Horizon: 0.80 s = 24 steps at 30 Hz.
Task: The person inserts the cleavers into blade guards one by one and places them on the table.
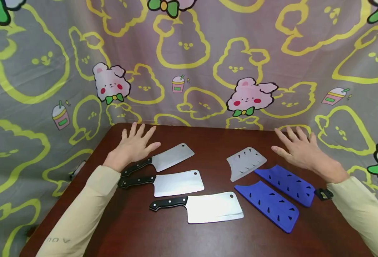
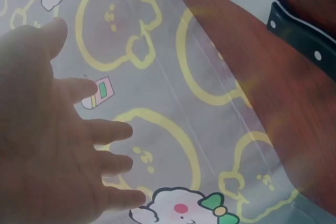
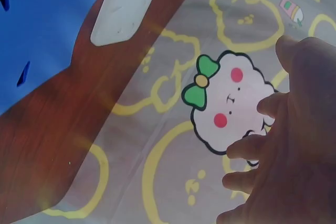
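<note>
Cleavers (image 1: 215, 208), three of them, lie flat on the dark brown table (image 1: 137, 235) at the centre and left of centre of the head view, black handles toward the left and metal blades toward the right, each blade with a small hole near its upper right corner. The farthest cleaver (image 1: 174, 157) slants up toward the right, the middle cleaver (image 1: 180, 183) is just below it, and the last sits lowest and a little farther right. To their right are flat, slotted, blade-shaped pieces: one white piece (image 1: 247, 163) right of centre, and two blue pieces (image 1: 269, 205) slanting toward the lower right, side by side with a narrow gap between them. The left hand (image 1: 133, 146), left of centre, is released, its fingers straight and spread, above the farthest cleaver's handle in the frame; the left wrist view shows that hand well apart from a black handle at upper right. The right hand (image 1: 304, 153), on the right side, is likewise free, fingers stretched and spread, nearest to the upper blue piece. Pale sleeves (image 1: 79, 210) reach both wrists, and a black strap (image 1: 324, 194) shows at the right cuff. Grey cloth (image 1: 201, 32) with yellow outlines and cartoon heads fills the upper half.
</note>
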Tool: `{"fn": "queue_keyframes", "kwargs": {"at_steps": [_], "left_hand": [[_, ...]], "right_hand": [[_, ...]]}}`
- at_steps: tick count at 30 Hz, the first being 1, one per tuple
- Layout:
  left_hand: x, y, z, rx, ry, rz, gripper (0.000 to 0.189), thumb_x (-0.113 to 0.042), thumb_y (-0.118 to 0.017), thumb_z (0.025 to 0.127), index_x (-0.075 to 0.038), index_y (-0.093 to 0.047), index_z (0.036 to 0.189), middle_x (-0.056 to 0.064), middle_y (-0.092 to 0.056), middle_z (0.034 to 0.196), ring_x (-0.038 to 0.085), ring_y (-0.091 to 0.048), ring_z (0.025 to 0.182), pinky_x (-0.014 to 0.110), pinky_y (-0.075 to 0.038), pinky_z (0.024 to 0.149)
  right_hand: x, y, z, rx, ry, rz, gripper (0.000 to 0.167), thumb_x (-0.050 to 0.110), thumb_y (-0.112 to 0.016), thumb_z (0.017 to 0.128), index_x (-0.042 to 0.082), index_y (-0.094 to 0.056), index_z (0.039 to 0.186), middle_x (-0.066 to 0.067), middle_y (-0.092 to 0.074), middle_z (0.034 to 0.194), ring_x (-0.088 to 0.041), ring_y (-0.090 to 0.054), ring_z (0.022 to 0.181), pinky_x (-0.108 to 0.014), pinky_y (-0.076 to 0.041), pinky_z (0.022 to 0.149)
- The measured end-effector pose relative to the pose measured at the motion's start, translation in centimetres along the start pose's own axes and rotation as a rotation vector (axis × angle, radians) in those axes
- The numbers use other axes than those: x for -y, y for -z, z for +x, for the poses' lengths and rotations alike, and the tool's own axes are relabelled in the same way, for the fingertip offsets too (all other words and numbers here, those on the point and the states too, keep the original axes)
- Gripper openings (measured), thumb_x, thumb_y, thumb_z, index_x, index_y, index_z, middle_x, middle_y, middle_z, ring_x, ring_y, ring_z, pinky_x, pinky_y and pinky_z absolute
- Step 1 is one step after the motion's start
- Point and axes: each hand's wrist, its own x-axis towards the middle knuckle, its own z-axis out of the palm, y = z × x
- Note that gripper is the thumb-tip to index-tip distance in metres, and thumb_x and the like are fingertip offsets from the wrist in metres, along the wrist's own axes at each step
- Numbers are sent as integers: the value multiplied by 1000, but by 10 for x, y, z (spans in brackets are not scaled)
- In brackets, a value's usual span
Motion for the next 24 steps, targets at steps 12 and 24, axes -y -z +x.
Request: {"fn": "queue_keyframes", "kwargs": {"at_steps": [12, 24], "left_hand": [[-13, -8, -12, -9, -43, 4, 78, -64, -34, 98, -22, -10, 159, 25, -13, 162, 49, 3, 149, 73, -3, 112], [-25, -13, -27, -16, -81, -13, 77, -64, -37, 98, -23, -15, 158, 24, -18, 161, 48, -4, 150, 72, -8, 113]], "right_hand": [[15, -7, -14, -18, 50, -11, 77, 61, -37, 100, 10, -23, 155, -33, -27, 152, -54, -18, 140, -78, -13, 101], [31, -16, -32, -4, 115, 70, 77, 55, -49, 98, 8, -25, 155, -36, -32, 149, -58, -28, 134, -75, -26, 100]]}}
